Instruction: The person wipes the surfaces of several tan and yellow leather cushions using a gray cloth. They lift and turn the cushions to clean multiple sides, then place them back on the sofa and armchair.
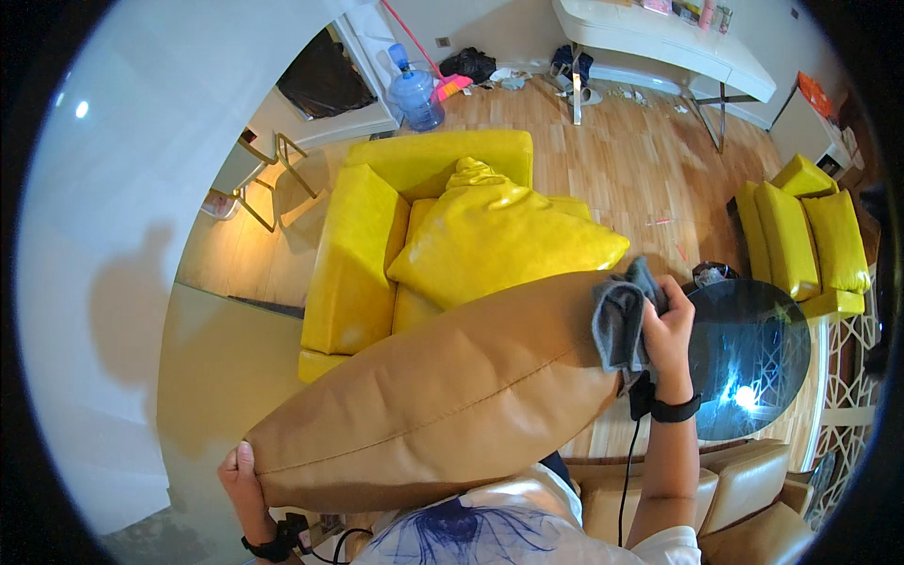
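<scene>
A large tan leather cushion [431,395] with a stitched seam spans the space in front of my body, tilted up towards the right. My left hand [244,473] grips its lower left corner, thumb on top. At the opposite end, my right hand [669,328] holds a bunched grey cloth [616,318] against the cushion's right corner; the cloth hides that corner. Beyond the cushion, a yellow leather armchair [353,261] carries a crumpled yellow cushion or cover [508,236].
A dark glass round table [748,367] stands right, near a tan leather sofa [756,494]. Farther off are a second yellow seat [791,240], a white desk [678,49], a blue water bottle [417,99], a pink broom [452,86] and a metal-legged chair [247,169]. Litter lies along the wall.
</scene>
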A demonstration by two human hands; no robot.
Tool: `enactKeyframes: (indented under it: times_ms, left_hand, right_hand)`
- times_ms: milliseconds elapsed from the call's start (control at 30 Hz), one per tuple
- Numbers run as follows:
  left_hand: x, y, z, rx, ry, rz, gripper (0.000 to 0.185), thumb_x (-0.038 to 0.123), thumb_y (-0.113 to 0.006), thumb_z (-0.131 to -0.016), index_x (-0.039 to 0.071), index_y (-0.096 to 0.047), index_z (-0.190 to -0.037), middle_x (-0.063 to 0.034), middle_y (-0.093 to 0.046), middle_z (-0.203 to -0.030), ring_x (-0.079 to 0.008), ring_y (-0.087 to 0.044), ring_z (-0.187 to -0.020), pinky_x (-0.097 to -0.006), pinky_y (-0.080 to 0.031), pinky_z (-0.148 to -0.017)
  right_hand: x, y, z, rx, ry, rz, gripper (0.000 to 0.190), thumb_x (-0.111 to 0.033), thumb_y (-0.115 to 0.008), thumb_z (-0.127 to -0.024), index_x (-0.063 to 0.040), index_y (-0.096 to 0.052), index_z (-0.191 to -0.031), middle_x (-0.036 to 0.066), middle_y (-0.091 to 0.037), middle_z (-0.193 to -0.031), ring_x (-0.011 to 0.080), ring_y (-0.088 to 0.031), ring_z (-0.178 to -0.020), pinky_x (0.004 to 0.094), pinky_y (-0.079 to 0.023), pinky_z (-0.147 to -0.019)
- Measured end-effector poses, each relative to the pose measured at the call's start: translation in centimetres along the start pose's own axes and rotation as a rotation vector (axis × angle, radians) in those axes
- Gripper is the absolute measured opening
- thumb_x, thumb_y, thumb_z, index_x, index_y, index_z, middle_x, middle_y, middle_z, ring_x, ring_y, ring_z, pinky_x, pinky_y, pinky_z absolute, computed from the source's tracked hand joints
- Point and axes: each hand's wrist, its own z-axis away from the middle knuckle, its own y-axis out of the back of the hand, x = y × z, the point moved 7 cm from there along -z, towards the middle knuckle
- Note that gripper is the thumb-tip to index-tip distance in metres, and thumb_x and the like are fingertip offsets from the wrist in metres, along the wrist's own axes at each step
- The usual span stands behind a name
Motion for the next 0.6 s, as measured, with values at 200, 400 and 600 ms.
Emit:
enactKeyframes:
  times_ms: [200,400,600]
  left_hand:
    - [3.6,2.4,-0.9,0.232,-0.304,0.330,0.038,0.023,-0.053,-0.099,0.004,-0.045,-0.067,0.0062,-0.044,-0.066,-0.0058,-0.037,-0.063,-0.0257,-0.031,-0.056]
    - [3.4,-0.1,-3.3,0.338,-1.011,-0.176,0.026,0.010,-0.065,-0.088,0.002,-0.055,-0.067,-0.0067,-0.048,-0.060,-0.0213,-0.048,-0.056,-0.0340,-0.041,-0.058]
    - [-10.2,-15.4,-3.4,-0.280,-0.721,-0.641,0.025,0.024,-0.070,-0.086,0.005,-0.062,-0.072,-0.0140,-0.058,-0.063,-0.0344,-0.056,-0.060,-0.0441,-0.045,-0.060]
  right_hand:
    - [-4.3,5.6,3.5,0.324,0.287,-0.106,0.024,-0.008,-0.072,-0.082,0.001,-0.060,-0.101,0.002,-0.060,-0.092,0.0100,-0.056,-0.085,0.0243,-0.046,-0.080]
    - [-1.2,9.3,8.6,0.653,0.349,-0.086,0.037,-0.016,-0.062,-0.089,0.001,-0.060,-0.122,0.009,-0.065,-0.100,0.0176,-0.062,-0.081,0.0292,-0.053,-0.075]
    - [7.1,3.2,10.8,0.197,0.145,0.356,0.025,0.003,-0.050,-0.074,0.003,-0.056,-0.098,0.014,-0.054,-0.084,0.0241,-0.052,-0.077,0.0334,-0.046,-0.071]
